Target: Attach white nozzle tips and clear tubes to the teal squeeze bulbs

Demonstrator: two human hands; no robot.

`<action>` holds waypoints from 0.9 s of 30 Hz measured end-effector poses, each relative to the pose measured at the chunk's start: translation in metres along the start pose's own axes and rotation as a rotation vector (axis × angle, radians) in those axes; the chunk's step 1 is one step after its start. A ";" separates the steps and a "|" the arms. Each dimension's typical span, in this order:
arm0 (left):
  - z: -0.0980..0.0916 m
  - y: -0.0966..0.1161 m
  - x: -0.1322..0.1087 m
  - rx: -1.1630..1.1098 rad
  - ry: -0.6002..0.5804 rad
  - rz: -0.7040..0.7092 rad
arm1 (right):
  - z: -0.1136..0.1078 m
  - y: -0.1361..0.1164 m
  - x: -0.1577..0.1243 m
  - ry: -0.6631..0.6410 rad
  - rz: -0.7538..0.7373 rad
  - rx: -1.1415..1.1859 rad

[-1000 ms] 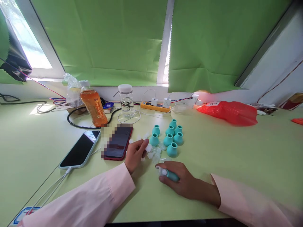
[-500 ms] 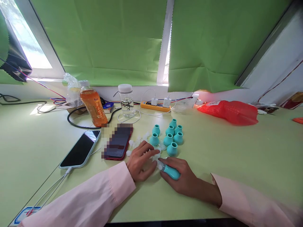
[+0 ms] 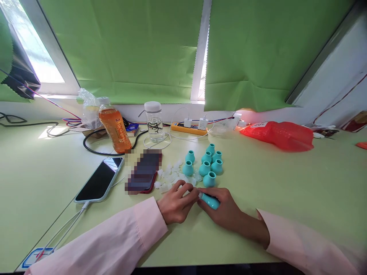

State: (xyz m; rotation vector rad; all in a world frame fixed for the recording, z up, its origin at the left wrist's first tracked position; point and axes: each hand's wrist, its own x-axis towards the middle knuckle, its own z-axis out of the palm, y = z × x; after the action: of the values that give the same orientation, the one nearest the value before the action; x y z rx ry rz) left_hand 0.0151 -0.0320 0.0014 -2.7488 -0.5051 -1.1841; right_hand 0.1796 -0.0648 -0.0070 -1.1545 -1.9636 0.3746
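My right hand (image 3: 225, 209) wraps round a teal rubber bulb (image 3: 211, 201) lying sideways, its neck towards the left. A clear plastic tip (image 3: 200, 195) shows at the bulb's neck. My left hand (image 3: 178, 202) is closed, its fingertips pressed at this clear tip; the fingers hide most of it. Just beyond my hands several teal bulbs (image 3: 210, 179) stand upright with open mouths. Left of them lies a loose spread of small translucent plastic pieces (image 3: 172, 176), partly behind my left hand.
Two phones lie on the left: a dark one in a red case (image 3: 145, 172) and a pale-cased one (image 3: 99, 181) with a cable. Behind stand an orange drink bottle (image 3: 116, 130), a clear bottle (image 3: 155, 124) and a power strip (image 3: 186, 130). A red plastic bag (image 3: 278, 135) lies back right.
My left fingers, spread apart before, have closed at the bulb's clear tip, and the left hand has moved slightly right. More of the translucent pieces show. The bulb stays in my right hand.
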 end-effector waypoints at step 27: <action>0.003 0.002 0.001 0.372 -0.021 0.215 | 0.002 0.005 -0.001 0.085 -0.236 -0.181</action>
State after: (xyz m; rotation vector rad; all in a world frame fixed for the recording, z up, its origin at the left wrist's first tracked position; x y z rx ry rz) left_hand 0.0182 -0.0335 0.0003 -2.4273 -0.3744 -0.9079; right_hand 0.1811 -0.0629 -0.0120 -1.0162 -2.0621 0.0236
